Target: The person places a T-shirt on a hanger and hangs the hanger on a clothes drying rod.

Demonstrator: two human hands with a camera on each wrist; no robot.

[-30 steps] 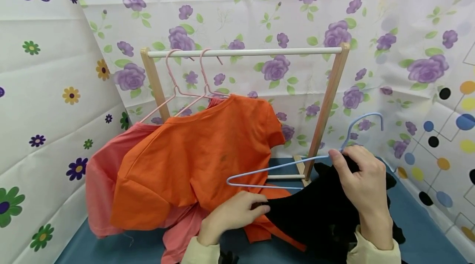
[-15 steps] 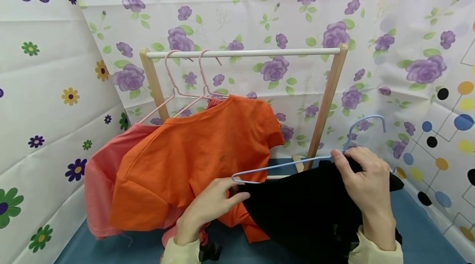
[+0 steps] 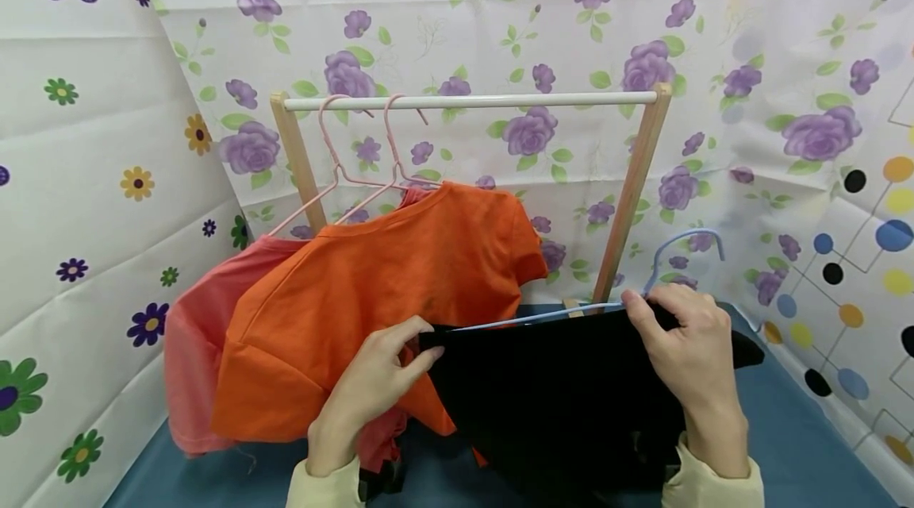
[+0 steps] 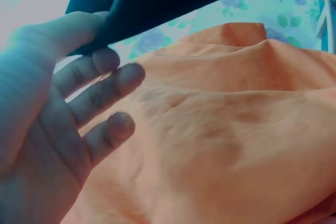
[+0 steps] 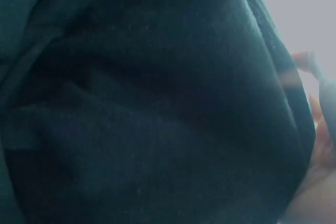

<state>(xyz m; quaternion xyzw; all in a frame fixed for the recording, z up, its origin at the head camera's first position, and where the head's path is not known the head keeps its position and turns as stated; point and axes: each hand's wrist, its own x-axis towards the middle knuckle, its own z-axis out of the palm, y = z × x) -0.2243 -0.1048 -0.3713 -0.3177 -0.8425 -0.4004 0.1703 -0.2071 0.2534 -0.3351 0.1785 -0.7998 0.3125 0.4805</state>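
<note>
A black garment [image 3: 550, 405] hangs spread between my two hands; its kind does not show. My left hand [image 3: 367, 381] pinches its upper left corner between thumb and index finger; in the left wrist view the other fingers stand loose below the cloth [image 4: 152, 3]. With the thumb in front, my right hand [image 3: 689, 357] grips a light blue clothes hanger [image 3: 543, 317] just below its hook, along with the garment's upper edge. The hanger's left end is hidden in the black cloth. Dark fabric [image 5: 157, 103] fills most of the right wrist view.
Behind the hands stands a clothes rack with a white rail [image 3: 471, 101] and wooden posts. An orange T-shirt [image 3: 357, 309] and a pink garment [image 3: 196, 357] hang from pink hangers [image 3: 393, 143] at its left. A blue surface [image 3: 807, 429] lies below; floral sheets surround it.
My left hand has moved left and up, drawing the black garment's edge over the hanger's left end, which was bare before. The right hand keeps its grip, with the hook slightly lower.
</note>
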